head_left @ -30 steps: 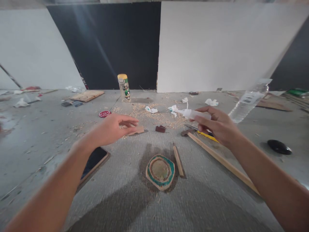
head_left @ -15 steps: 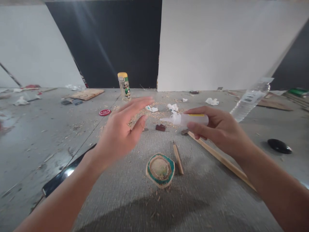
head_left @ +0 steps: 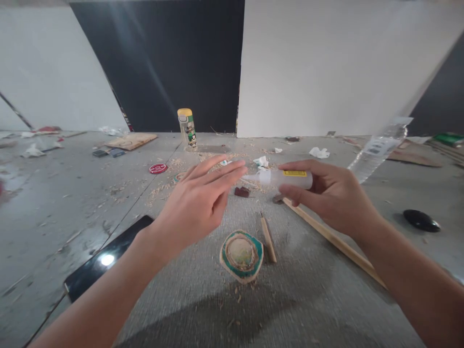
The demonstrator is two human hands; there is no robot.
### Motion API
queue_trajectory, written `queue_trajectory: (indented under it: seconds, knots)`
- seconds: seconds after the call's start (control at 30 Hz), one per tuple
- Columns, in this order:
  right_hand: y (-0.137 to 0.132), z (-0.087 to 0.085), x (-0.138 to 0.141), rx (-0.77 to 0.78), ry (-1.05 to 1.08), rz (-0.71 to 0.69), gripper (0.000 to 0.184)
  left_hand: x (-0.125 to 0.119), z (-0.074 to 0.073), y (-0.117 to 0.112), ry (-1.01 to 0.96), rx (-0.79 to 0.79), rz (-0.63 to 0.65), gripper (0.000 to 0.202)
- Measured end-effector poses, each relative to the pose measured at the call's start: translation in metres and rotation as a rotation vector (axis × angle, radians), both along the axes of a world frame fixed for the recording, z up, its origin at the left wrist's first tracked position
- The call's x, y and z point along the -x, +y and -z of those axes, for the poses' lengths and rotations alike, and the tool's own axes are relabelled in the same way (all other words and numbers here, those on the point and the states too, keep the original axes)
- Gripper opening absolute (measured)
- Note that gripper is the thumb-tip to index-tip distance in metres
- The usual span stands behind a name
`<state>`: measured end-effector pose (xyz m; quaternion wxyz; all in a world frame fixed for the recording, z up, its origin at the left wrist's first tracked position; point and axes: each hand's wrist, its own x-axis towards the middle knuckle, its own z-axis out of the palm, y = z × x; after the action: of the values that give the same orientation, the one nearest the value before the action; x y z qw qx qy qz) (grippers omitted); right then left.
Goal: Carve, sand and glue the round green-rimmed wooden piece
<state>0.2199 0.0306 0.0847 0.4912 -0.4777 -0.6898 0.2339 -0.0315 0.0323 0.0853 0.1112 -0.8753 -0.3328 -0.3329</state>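
Note:
My right hand [head_left: 328,193] grips a translucent white squeeze bottle [head_left: 271,178] with a yellow label. The bottle lies sideways in the air, its pointed nozzle turned left. Close to the nozzle tip, my left hand [head_left: 199,203] has its fingers stretched out and its back towards me; whether a fingertip touches the nozzle I cannot tell. Below both hands a small wooden piece [head_left: 241,253] with a turquoise border and a round centre rests on the grey floor. Beside it lies a thin wooden-handled tool [head_left: 268,239] with a fine metal tip.
A long-handled wooden tool [head_left: 333,240] passes under my right arm. On the left lies a black phone [head_left: 119,249]. Farther off stand a yellow-capped container [head_left: 187,129] and a leaning clear bottle [head_left: 377,150]. Wood shavings [head_left: 163,191] and a dark block [head_left: 242,192] lie ahead.
My left hand has moved right, towards the nozzle, and its thumb has dropped from sight behind the palm. The bottle has rolled slightly in my right hand, showing more yellow label.

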Motion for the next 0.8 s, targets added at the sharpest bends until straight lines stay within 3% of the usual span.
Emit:
queue_trajectory:
  seconds: [0.3,0.43,0.63,0.8]
  knots:
    - [0.007,0.005,0.000,0.062,0.031,0.070,0.040,-0.002,0.013,0.006,-0.080,0.056,-0.051,0.052]
    - [0.007,0.011,0.003,0.041,-0.038,0.094,0.042,-0.002,0.010,0.003,-0.234,-0.040,-0.128,0.041]
    - [-0.004,0.011,0.015,0.001,-0.235,0.095,0.034,-0.002,0.013,0.006,-0.086,-0.213,-0.086,0.018]
    - [-0.006,0.008,0.018,0.021,-0.232,0.099,0.036,0.000,0.014,0.007,-0.106,-0.238,-0.100,0.014]
